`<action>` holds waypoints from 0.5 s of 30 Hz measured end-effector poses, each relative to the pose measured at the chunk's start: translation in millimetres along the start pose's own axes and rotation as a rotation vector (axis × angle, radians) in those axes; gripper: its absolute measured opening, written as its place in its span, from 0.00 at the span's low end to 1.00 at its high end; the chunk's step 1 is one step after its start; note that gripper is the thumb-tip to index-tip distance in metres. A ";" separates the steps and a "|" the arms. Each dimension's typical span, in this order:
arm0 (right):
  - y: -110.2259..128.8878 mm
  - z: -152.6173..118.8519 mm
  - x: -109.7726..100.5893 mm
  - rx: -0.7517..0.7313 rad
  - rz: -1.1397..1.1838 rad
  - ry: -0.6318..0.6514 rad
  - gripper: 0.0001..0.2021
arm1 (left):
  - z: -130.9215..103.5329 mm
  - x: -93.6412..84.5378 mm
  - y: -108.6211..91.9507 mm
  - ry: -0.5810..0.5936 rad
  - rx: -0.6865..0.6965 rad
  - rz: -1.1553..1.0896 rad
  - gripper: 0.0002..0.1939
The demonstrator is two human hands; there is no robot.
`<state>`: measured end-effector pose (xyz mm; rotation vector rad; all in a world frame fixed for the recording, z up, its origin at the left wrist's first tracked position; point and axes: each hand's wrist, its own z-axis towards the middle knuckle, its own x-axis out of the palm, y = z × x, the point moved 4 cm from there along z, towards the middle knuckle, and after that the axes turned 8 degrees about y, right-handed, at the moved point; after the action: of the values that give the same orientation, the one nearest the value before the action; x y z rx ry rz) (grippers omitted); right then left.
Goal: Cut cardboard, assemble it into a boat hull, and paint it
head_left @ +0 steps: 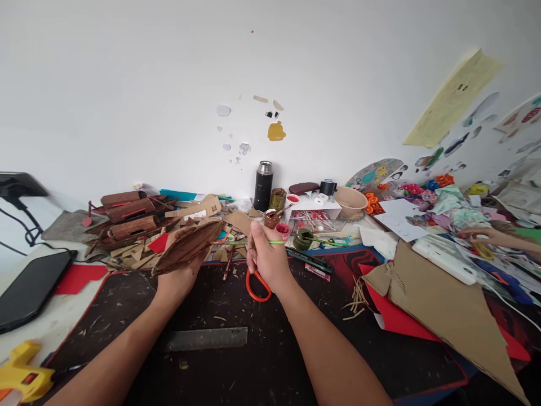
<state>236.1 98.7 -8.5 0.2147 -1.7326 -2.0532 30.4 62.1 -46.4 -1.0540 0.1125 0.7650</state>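
Observation:
My left hand (pixel 180 281) is wrapped under a brown boat-shaped hull (pixel 189 246), which is tilted above the mat's back edge. In my right hand (pixel 269 258) is a thin paintbrush (pixel 276 242), its green handle end sticking out past the thumb. The brush points left toward the hull; I cannot tell whether its tip touches. Below the right hand, an orange scissors handle (pixel 258 299) shows on the dark mat, partly hidden. Beyond the hands stand paint jars: brown (pixel 273 219), pink-red (pixel 282 230) and dark green (pixel 303 239).
Finished-looking brown boats (pixel 131 217) and cardboard scraps lie at the back left. A clear ruler (pixel 207 338) lies in front, with a yellow glue gun (pixel 25 369) at left. Cardboard (pixel 448 316) covers the right; another person's hand (pixel 482 234) is beyond it. A black thermos (pixel 263 189) stands behind.

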 end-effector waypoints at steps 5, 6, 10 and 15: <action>2.9 -2.5 3.0 0.019 0.026 0.040 0.32 | 1.2 -0.6 -6.1 0.022 0.023 0.013 0.19; 3.4 -3.0 3.1 0.025 0.027 0.041 0.32 | 1.3 -0.8 -5.9 0.017 0.018 0.013 0.20; 5.6 -4.5 4.1 0.033 0.044 0.054 0.32 | 1.6 -0.7 -4.4 0.010 0.023 0.022 0.21; 7.8 -5.3 5.9 0.030 0.079 0.074 0.33 | 1.3 -0.7 -0.6 0.001 0.046 0.060 0.19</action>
<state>234.7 90.6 -1.1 0.2247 -1.7009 -1.9403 30.0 62.6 -45.0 -1.0113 0.1625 0.8126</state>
